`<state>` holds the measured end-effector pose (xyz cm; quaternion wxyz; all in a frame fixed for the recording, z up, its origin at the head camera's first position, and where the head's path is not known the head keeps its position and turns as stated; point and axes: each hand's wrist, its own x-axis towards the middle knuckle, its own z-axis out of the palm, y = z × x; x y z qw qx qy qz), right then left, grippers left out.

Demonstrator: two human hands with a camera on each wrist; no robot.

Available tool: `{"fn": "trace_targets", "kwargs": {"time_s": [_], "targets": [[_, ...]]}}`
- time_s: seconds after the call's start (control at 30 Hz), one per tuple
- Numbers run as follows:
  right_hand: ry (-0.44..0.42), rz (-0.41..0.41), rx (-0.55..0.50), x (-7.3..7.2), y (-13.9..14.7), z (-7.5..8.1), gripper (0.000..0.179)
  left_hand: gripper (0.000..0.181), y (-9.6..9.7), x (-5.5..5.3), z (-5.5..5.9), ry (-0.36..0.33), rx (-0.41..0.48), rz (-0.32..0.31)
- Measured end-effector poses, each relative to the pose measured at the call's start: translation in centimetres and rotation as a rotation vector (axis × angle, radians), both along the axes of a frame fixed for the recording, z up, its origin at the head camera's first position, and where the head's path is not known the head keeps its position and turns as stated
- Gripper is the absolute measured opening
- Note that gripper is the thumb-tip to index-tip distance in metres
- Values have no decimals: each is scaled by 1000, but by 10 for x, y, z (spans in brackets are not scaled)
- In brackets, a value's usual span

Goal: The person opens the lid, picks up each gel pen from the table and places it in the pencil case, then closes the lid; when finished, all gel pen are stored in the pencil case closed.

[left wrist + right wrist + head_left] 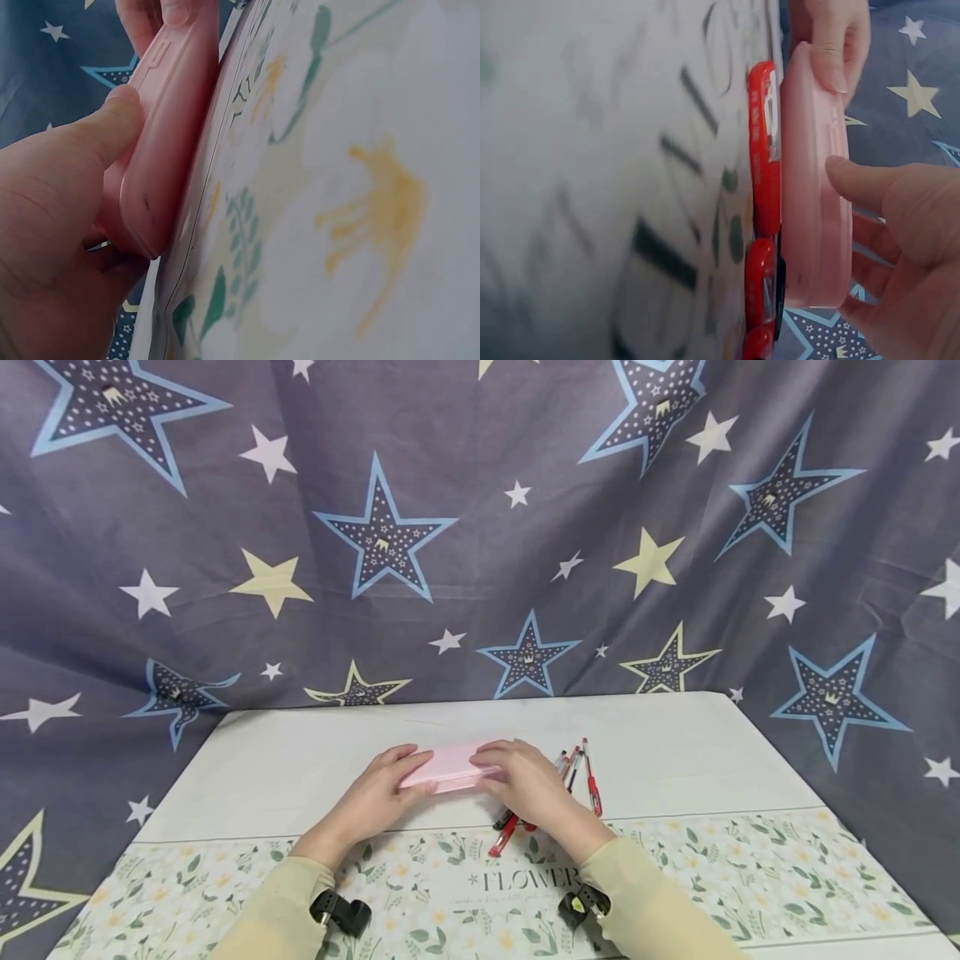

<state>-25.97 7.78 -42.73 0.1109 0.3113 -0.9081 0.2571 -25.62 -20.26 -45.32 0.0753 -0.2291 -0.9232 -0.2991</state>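
A pink plastic pencil case (448,766) sits crosswise on the table between both hands, its lid down. The left hand (378,797) grips its left end, thumb along the front side and fingers over the top and end. At the other end the right hand (525,781) holds it the same way. In the left wrist view a small latch shows on the front side of the case (169,127). Just in front of the case (817,195), in the right wrist view, lie red pens (765,150), close below the right hand.
Several red and black pens (592,785) lie loosely beside and under the right forearm. A floral strip (405,877) with the word FLOWER crosses the front of the white table (675,760). Behind the table hangs a dark cloth (465,560) with stars.
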Motion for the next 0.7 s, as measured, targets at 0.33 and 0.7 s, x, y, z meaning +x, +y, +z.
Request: {"fn": "trace_targets", "kwargs": {"time_s": [0.33, 0.7], "targets": [[194, 67, 168, -9, -4, 3, 29, 56, -1, -1, 1, -48, 40, 11], [598, 160, 379, -14, -8, 4, 17, 56, -2, -1, 1, -76, 46, 23]]}}
